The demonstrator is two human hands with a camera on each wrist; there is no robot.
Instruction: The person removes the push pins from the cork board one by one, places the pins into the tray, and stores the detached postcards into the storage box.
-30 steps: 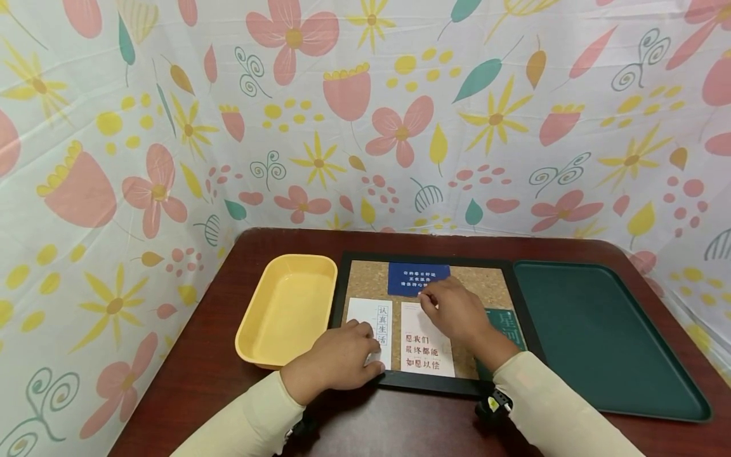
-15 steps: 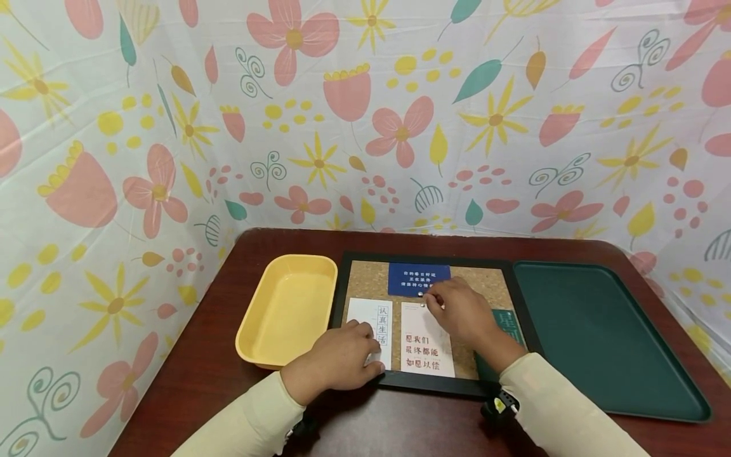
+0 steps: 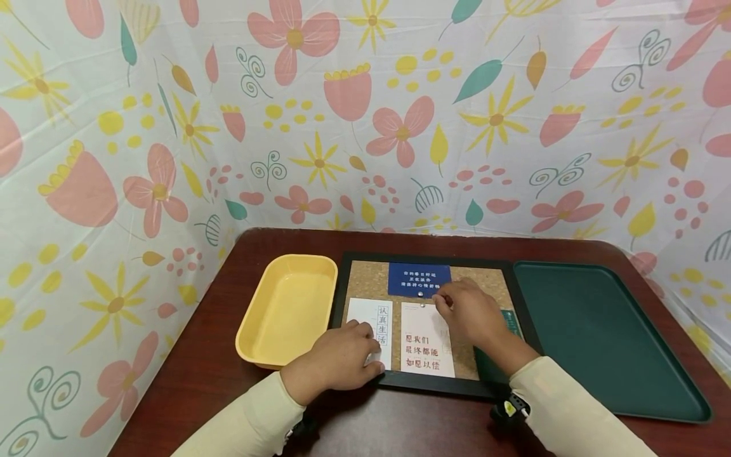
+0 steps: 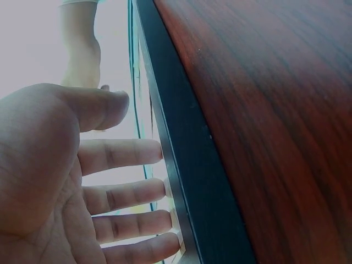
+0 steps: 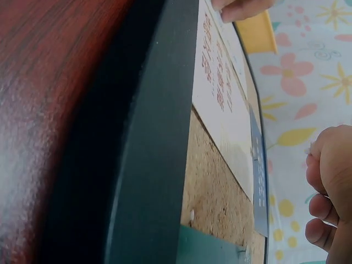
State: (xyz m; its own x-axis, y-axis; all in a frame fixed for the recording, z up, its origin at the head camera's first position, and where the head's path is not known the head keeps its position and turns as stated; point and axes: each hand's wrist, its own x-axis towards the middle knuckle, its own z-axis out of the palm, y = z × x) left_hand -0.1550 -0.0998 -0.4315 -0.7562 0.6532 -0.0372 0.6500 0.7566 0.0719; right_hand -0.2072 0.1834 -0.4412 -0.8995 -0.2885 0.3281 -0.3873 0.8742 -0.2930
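Observation:
A black-framed cork board (image 3: 365, 279) lies on the table with several cards on it. My left hand (image 3: 341, 357) rests at its lower left, fingers extended, fingertips on the white card (image 3: 365, 311) and thumb near the frame. My right hand (image 3: 471, 314) is over the right half, near the lower right corner of the blue card (image 3: 414, 276). Its thumb and index finger pinch a small pale pushpin (image 5: 309, 150), mostly hidden by the fingers. Silver pins (image 3: 421, 294) show by the blue card and at the top of the red-lettered card (image 3: 425, 346). A green card (image 3: 488, 368) is partly behind my right wrist.
A yellow tray (image 3: 285, 311) stands left of the board. To the right lies a dark green tray (image 3: 605, 336). The dark red wooden table (image 3: 422, 425) meets a flower-patterned cloth (image 3: 365, 127) at the back.
My right hand has drawn right and slightly back from the blue card's lower edge, uncovering two silver pins. The left hand has stayed where it was.

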